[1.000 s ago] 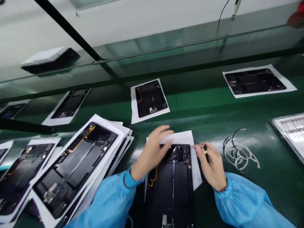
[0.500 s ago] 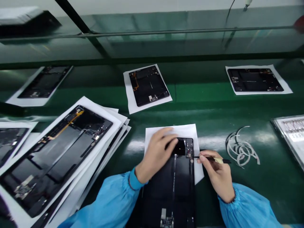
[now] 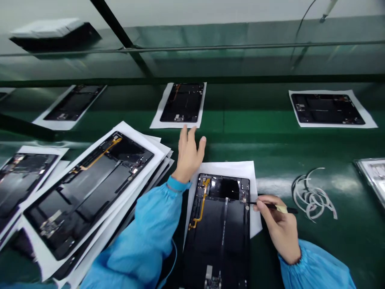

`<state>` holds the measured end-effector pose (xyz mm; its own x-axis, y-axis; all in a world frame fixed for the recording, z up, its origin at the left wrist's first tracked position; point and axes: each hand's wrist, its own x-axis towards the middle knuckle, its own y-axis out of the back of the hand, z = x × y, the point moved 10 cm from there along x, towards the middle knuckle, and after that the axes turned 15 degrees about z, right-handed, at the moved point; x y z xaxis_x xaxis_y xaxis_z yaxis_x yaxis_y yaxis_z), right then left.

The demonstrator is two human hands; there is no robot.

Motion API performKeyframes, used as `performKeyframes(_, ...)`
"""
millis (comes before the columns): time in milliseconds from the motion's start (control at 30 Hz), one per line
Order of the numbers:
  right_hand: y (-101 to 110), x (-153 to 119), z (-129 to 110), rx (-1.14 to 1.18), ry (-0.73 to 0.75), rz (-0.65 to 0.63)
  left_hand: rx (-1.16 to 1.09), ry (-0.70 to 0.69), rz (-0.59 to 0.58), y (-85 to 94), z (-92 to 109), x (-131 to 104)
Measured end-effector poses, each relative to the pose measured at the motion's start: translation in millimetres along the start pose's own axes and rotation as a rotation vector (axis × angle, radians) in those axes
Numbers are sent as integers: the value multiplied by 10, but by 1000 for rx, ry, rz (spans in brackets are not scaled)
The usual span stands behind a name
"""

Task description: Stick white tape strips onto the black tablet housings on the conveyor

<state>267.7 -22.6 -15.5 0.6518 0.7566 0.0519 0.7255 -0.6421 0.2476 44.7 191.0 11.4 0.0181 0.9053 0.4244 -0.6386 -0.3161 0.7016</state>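
Note:
A black tablet-like panel (image 3: pixel 234 241) with an orange flex cable (image 3: pixel 199 210) and small boards lies on white paper (image 3: pixel 256 224) in front of me. My right hand (image 3: pixel 278 222) pinches a thin black tool (image 3: pixel 290 210) with a pale band; its tip meets the panel's upper right edge. Beyond the panel's upper left corner, my left hand (image 3: pixel 190 154) is stretched out with fingers apart and nothing in it. Its fingertips are just below another panel (image 3: pixel 184 102) on paper; whether they touch that paper I cannot tell.
Similar panels on paper are stacked at the left (image 3: pixel 93 188), and others lie at the back left (image 3: pixel 75 102) and back right (image 3: pixel 327 109). Coiled white strips (image 3: pixel 314 196) sit right of my right hand. A clear tray (image 3: pixel 373 176) is at the right edge.
My left hand has left the near panel and moved up and away, uncovering the orange cable. The back middle panel on its paper has turned and shifted. My right hand still holds the tool there.

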Motion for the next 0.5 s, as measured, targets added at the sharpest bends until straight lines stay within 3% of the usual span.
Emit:
performKeyframes(133, 14, -31, -13, 11, 8, 22, -225, -242, -315, -32, 627, -729)
performKeyframes(233, 29, -68, -12, 9, 12, 27, -210, -328, -495, -93, 794, -1188)
performKeyframes(333, 19, -98, -28, 19, 33, 3, -200, -363, -541, -124, 812, -1331)
performKeyframes(500, -40, -120, -48, 37, 63, -56, -238, -311, -520, -133, 785, -1268)
